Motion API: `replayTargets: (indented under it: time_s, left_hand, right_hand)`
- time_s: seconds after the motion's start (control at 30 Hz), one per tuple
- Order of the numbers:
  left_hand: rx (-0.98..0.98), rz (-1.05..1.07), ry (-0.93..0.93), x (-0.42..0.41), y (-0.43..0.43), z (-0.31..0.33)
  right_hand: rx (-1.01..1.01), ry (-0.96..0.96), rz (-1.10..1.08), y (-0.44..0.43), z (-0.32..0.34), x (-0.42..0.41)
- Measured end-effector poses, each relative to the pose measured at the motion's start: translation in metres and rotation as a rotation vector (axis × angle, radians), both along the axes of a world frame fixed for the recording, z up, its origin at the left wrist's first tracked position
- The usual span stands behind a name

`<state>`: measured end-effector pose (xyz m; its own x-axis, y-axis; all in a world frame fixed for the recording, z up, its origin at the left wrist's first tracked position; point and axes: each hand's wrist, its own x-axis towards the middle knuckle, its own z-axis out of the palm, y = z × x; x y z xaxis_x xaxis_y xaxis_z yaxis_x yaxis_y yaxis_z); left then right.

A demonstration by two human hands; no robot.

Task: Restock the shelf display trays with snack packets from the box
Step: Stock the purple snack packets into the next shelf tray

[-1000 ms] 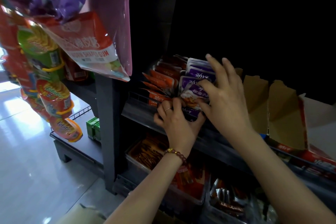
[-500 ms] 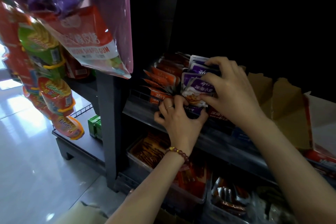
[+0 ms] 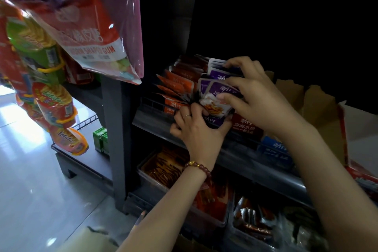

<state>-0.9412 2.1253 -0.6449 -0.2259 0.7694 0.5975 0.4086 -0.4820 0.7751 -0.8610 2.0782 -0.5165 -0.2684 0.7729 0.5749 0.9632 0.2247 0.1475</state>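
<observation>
The left hand [image 3: 199,131] wears a thin pale ring [image 3: 186,116] on one finger. Round its wrist sits a bracelet [image 3: 199,166] of dark red round beads with one gold bead.

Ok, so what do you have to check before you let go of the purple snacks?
1. The right hand pinches the front purple packets: ok.
2. The left hand braces the row's bottom edge: ok.
3. Packets upright: not ok, the front ones lean and fan out.
4. The orange packets sit in their own row: ok.
5. Room behind the purple row: cannot tell, too dark.
6. The box is open nearby: ok.
</observation>
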Motion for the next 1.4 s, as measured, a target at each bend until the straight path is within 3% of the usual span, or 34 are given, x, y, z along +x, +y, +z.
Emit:
replayTargets:
  time_s: [0.2,0.67,0.93,1.23,1.4]
  left_hand:
    - [0.019,-0.026,-0.030,0.001,0.000,-0.001]
    - [0.010,0.023,0.013,0.002,0.001,-0.002]
    - [0.052,0.037,-0.040,0.003,0.002,-0.003]
    - [0.031,0.027,-0.014,0.000,0.000,0.000]
    - [0.041,0.016,-0.029,0.001,0.002,-0.002]
  right_hand:
    - [-0.061,-0.049,0.030,-0.003,0.004,0.005]
    - [0.035,-0.176,-0.071,-0.006,-0.004,-0.011]
    - [0.060,-0.104,-0.157,-0.005,-0.014,-0.012]
    - [0.130,-0.194,-0.265,-0.009,-0.022,-0.014]
    - [0.201,-0.097,-0.304,-0.006,-0.024,-0.017]
